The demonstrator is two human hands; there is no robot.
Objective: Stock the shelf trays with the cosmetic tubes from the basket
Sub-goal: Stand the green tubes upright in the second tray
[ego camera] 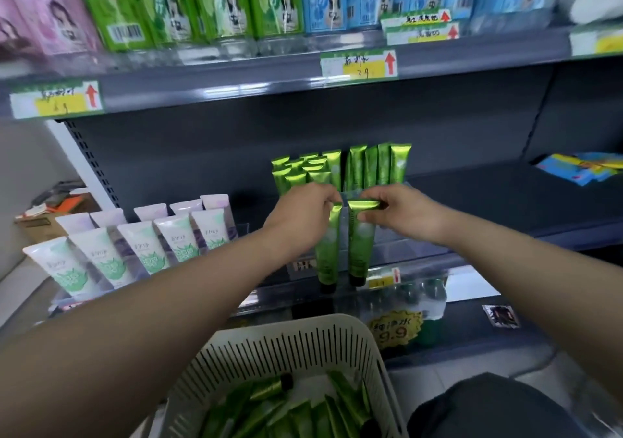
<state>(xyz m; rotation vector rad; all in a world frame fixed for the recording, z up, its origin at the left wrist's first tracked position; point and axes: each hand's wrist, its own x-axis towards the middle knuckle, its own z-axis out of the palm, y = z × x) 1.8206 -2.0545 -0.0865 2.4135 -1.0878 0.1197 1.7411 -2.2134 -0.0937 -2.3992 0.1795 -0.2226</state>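
My left hand (303, 213) pinches the crimped top of a shiny green tube (327, 245) that hangs cap-down at the front of the shelf. Beside it, my right hand (401, 210) grips the top of a second green tube (360, 245), also cap-down. Both tubes hang just in front of a clear shelf tray (387, 245). Behind my hands, several green tubes (340, 169) stand upright in rows in the tray. A white slotted basket (290, 346) sits below, with several more green tubes (296, 410) lying in it.
White tubes with green print (135, 245) stand in trays to the left. Boxed products (202, 2) fill the upper shelf, with price tags (359, 63) on its edge. Blue packets (580, 168) lie at the far right. A cardboard box (43, 225) sits left of the shelving.
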